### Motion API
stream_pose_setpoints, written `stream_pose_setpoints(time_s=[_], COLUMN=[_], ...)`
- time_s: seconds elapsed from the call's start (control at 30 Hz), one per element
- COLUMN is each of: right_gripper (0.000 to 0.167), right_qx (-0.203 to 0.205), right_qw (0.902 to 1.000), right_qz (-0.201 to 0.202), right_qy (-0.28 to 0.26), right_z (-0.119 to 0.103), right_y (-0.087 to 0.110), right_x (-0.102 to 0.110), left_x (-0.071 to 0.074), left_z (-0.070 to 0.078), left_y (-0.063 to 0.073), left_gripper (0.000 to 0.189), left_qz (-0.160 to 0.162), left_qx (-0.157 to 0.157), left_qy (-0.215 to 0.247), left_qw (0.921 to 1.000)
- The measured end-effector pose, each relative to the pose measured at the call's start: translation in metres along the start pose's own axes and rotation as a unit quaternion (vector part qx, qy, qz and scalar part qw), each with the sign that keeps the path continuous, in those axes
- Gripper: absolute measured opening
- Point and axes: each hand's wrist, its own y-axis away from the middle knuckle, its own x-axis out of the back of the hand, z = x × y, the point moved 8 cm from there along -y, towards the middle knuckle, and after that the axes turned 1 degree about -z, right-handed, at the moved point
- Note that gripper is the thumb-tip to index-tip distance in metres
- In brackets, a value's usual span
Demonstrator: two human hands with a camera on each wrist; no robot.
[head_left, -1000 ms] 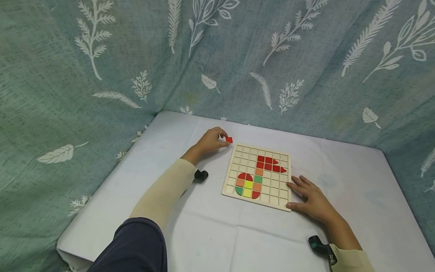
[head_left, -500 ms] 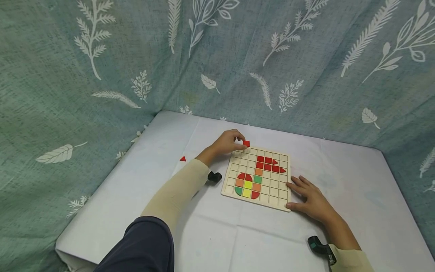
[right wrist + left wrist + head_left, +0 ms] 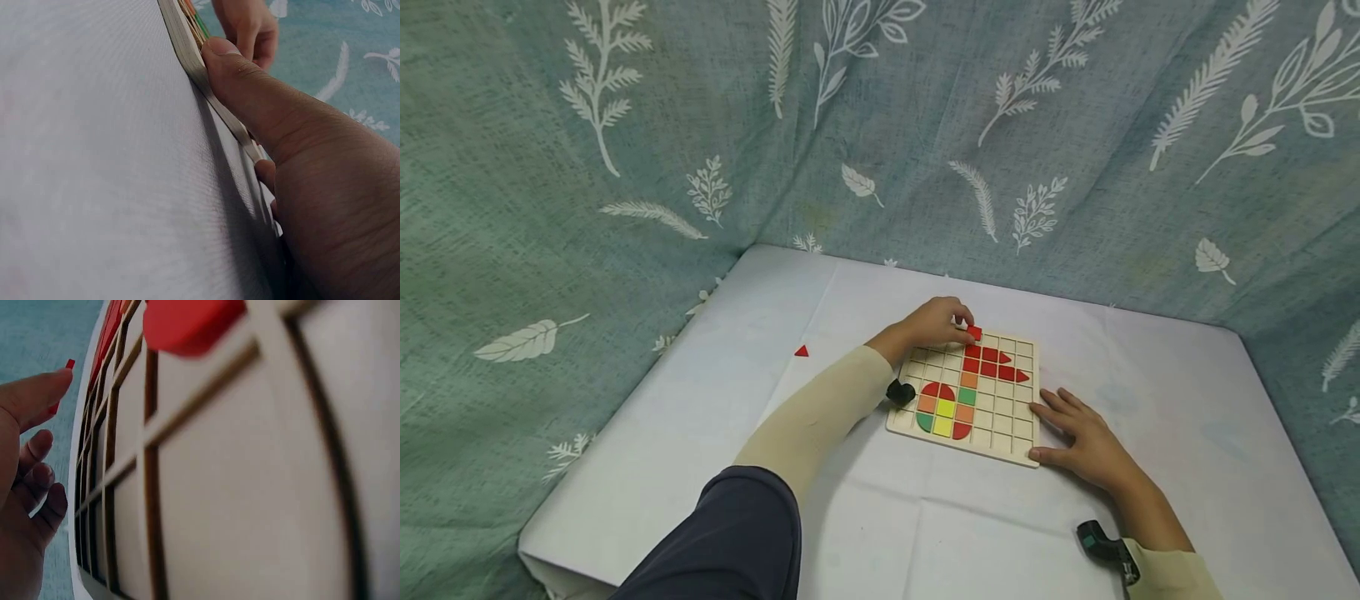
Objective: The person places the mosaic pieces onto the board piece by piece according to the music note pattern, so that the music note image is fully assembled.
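In the head view, my left hand [image 3: 937, 321] pinches a red square tile [image 3: 974, 332] above the far edge of a wooden grid board [image 3: 1000, 425]. The left wrist view shows the tile's red edge [image 3: 70, 364] at the thumb tip. Set in the board are red tiles [image 3: 990, 362] with pointed ends at the right, and a column of orange, green, yellow and red tiles below. My right hand [image 3: 1086, 442] rests against the board's right edge, its thumb touching the near corner, as the right wrist view also shows.
A loose red triangle tile [image 3: 802, 351] lies on the white tablecloth [image 3: 865, 533] left of the board. Black wrist cameras [image 3: 901, 392] sit on both wrists. Leaf-patterned green cloth [image 3: 880, 150] hangs behind and beside the table.
My left hand has carried the red square tile rightward from beside the board to over its far edge. The red triangle has come into view from behind the arm. My right hand stays put.
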Motion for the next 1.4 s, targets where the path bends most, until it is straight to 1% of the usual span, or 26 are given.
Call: stream_pose_setpoints(time_s=[0.07, 0.17, 0.3, 0.47, 0.57, 0.7, 0.77, 1.0, 1.2, 1.4], right_gripper=[0.091, 0.091, 0.090, 0.090, 0.090, 0.089, 0.089, 0.091, 0.091, 0.091], right_qx=[-0.004, -0.007, -0.010, -0.003, -0.001, 0.003, 0.006, -0.006, -0.003, 0.002], right_qw=[1.0000, 1.0000, 0.9999, 0.9999, 0.9999, 0.9999, 0.9999, 0.9999, 0.9999, 0.9999], right_qz=[-0.001, -0.003, -0.002, 0.002, 0.002, 0.005, 0.006, -0.003, -0.005, -0.005], right_qy=[0.000, 0.003, 0.008, 0.012, 0.012, 0.010, 0.011, 0.013, 0.011, 0.009], right_z=[0.000, 0.000, 0.000, 0.000, 0.000, 0.000, 0.000, 0.001, 0.001, 0.002], right_y=[0.000, 0.000, -0.001, 0.000, -0.001, 0.000, -0.001, -0.001, -0.002, -0.002], right_x=[-0.001, -0.002, -0.001, 0.003, 0.003, 0.002, 0.002, 0.001, 0.001, 0.001], left_x=[-0.005, -0.007, -0.007, -0.010, -0.010, -0.012, -0.013, -0.012, -0.011, -0.011], left_z=[0.002, 0.003, 0.000, -0.002, -0.003, -0.006, -0.006, -0.003, -0.005, -0.006], left_y=[-0.004, -0.007, -0.009, -0.011, -0.010, -0.010, -0.010, -0.011, -0.009, -0.009], left_gripper=[0.029, 0.027, 0.026, 0.027, 0.029, 0.026, 0.024, 0.023, 0.021, 0.021], left_qz=[-0.014, -0.023, -0.020, -0.027, -0.030, -0.032, -0.031, -0.025, -0.022, -0.018], left_qx=[0.002, 0.011, 0.022, 0.027, 0.037, 0.046, 0.046, 0.029, 0.030, 0.016], left_qy=[-0.007, -0.011, -0.014, -0.025, -0.020, -0.011, -0.008, -0.014, -0.008, -0.013], left_qw=[0.9999, 0.9996, 0.9994, 0.9990, 0.9987, 0.9984, 0.9984, 0.9992, 0.9993, 0.9996])
